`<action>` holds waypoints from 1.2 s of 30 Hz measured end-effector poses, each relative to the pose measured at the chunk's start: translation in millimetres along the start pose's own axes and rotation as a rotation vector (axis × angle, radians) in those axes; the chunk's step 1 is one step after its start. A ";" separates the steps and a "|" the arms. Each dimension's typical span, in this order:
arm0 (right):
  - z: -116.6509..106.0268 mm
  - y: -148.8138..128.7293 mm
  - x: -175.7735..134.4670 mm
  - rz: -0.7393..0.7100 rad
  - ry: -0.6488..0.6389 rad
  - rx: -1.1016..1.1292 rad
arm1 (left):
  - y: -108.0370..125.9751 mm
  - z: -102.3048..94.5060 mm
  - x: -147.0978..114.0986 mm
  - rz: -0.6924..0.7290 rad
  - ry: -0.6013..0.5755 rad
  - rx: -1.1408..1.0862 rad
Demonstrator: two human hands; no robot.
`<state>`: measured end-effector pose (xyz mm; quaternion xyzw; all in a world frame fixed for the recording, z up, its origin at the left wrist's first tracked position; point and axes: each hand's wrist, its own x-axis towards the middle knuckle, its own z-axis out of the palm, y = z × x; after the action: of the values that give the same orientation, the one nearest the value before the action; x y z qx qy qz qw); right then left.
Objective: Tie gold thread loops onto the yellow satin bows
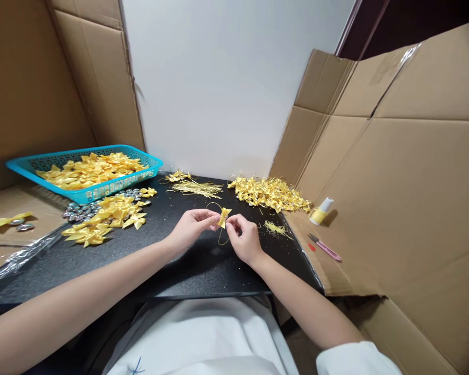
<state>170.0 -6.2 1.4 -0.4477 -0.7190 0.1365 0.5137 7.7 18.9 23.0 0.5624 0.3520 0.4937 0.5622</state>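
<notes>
Pinching a yellow bow (223,217) (long axis tilted upright) between left hand (188,228) and right hand (245,239) fingers.

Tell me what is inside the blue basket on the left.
The blue basket holds a heap of yellow ribbon bows, piled to about its rim. Whatever lies beneath the top layer, and the basket's floor, is covered by the bows and cannot be seen.

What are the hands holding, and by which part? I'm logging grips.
Both hands, left hand and right hand, pinch one yellow ribbon bow at its middle.
</notes>
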 end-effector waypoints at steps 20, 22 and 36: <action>4.0 0.1 -1.0 0.090 -0.011 0.153 | -7.9 -1.9 0.1 0.072 0.072 0.065; 4.2 -0.4 -1.0 0.093 -0.012 0.163 | -8.4 -1.8 0.3 0.072 0.070 0.071; 5.9 1.6 -0.3 0.106 -0.029 0.223 | -7.4 1.6 -1.8 0.035 0.076 0.066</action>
<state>165.7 -4.0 -2.5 -0.4231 -0.6819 0.2491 0.5422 9.9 17.6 15.7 0.5676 0.3794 0.5126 0.5207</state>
